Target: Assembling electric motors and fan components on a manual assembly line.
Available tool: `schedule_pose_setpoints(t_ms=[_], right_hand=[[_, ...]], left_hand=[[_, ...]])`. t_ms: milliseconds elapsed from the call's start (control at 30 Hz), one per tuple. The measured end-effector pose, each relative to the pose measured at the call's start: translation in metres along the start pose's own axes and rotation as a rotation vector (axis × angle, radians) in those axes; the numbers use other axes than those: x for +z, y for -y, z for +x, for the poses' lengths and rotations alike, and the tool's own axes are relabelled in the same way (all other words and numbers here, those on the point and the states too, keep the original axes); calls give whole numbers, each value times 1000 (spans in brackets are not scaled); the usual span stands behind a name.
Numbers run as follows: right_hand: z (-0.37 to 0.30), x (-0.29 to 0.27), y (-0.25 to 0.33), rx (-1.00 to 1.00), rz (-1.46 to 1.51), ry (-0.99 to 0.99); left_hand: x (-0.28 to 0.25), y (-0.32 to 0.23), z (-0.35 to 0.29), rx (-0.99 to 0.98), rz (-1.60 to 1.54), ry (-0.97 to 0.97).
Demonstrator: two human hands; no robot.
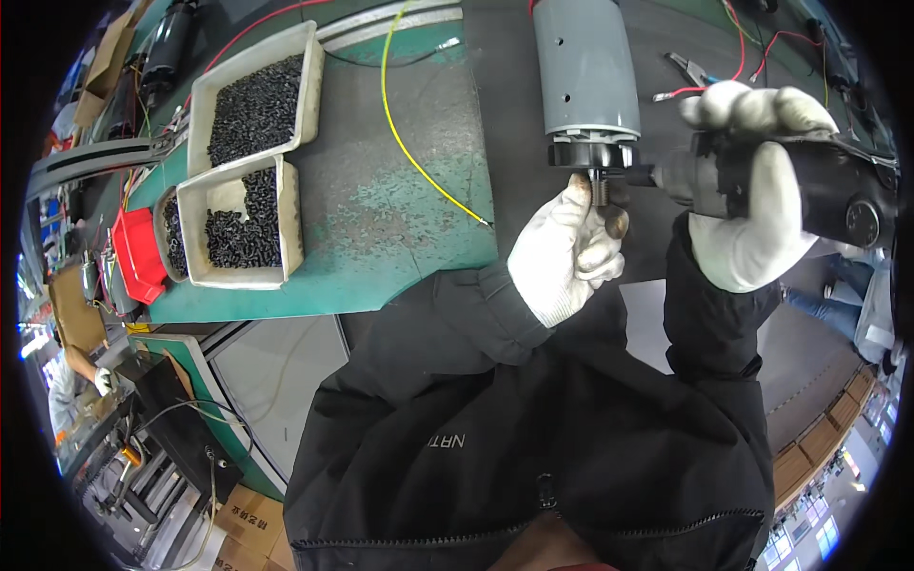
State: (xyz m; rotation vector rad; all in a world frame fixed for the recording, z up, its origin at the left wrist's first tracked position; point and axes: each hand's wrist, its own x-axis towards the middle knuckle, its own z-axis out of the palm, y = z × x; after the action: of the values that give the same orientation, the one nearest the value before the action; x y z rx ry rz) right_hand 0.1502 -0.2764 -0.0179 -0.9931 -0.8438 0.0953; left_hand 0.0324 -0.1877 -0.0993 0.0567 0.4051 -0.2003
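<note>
A grey cylindrical motor [587, 71] lies on the bench with its black end cap [592, 154] toward me. From the cap juts a short threaded metal shaft [600, 187]. My left hand [568, 249], in a white glove, is closed around the shaft's end, thumb against its side. A round brownish metal face [617, 224] shows between those fingers; I cannot tell whether it belongs to the shaft. My right hand [762, 200], also gloved, grips a black power screwdriver [824, 186] held sideways. Its nose points left at the end cap, and the tip's contact is hidden.
Two white bins [309, 90] of small black parts stand at the left, beside a red bin [140, 255]. A yellow wire [390, 105] crosses the green mat [381, 219]. Pliers [687, 68] and red wires [681, 92] lie beyond my right hand. A co-worker's gloved hand [103, 381] shows far left.
</note>
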Motion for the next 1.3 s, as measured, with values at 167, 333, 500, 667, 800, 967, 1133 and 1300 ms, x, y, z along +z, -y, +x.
schedule_pose_setpoints(t_ms=[167,333,500,667,800,967,1133,1300], right_hand=[[-5,-30,15,43,238,-154],[-23,-108,49,77,78,-375],[-24,-143,58,137,12,-479],[-36,-137,24,133,-225,-559],[-50,-153,35,158,-157,-587],[-56,-168,37,217,-140,-579],[-55,-132,38,128,-231,-562],[-44,-90,31,94,-199,-503]], left_hand=[[12,18,-1,229,367,-97],[21,12,-8,303,529,-238],[22,8,-8,352,561,-291],[9,-9,-36,648,1534,-259],[29,-145,-155,1232,2377,-811],[-41,-252,-190,719,2637,-1240],[-62,-272,-191,715,2774,-1222],[-50,-268,-199,699,2874,-1102]])
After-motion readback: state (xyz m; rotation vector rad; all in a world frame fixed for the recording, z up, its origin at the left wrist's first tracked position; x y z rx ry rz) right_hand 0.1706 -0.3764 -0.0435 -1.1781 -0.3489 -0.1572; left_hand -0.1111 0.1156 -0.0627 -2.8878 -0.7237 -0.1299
